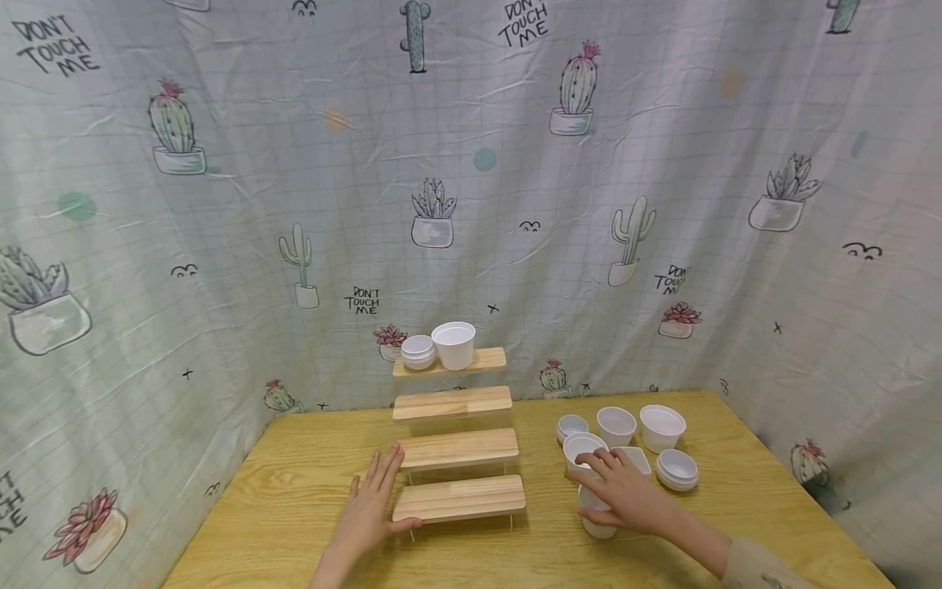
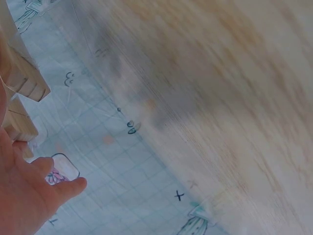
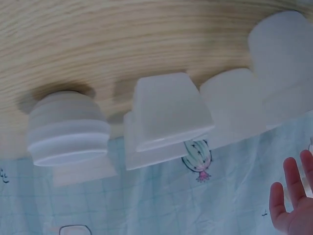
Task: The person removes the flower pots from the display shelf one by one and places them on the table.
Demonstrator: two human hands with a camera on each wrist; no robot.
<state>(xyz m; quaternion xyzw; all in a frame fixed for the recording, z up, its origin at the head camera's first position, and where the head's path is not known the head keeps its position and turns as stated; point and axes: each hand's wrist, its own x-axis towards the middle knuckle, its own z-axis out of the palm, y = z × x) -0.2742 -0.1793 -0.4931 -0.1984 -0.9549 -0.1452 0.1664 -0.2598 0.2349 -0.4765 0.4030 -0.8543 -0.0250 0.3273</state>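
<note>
A wooden four-step display stand [image 1: 459,496] stands on the table, with my left hand [image 1: 370,503] spread along its left side, fingertips right at the second tread and thumb at the lowest. The left wrist view shows part of that hand [image 2: 34,191] beside the tread ends [image 2: 24,73]. Over the nearest white pot [image 1: 598,528] is my right hand [image 1: 625,495], its thumb across the front and its fingers reaching over the top, spread apart. Another round white pot [image 1: 581,446] is right behind, partly covered by the fingers. The right wrist view shows extended fingers [image 3: 293,181].
On the top tread are a small ringed white pot [image 1: 419,353] and a taller white pot [image 1: 454,346]. More white pots are grouped at right, among them a square one [image 1: 634,460], a ringed one [image 1: 677,470] and a wide one [image 1: 662,427]. A cactus-print curtain [image 1: 486,204] surrounds the table.
</note>
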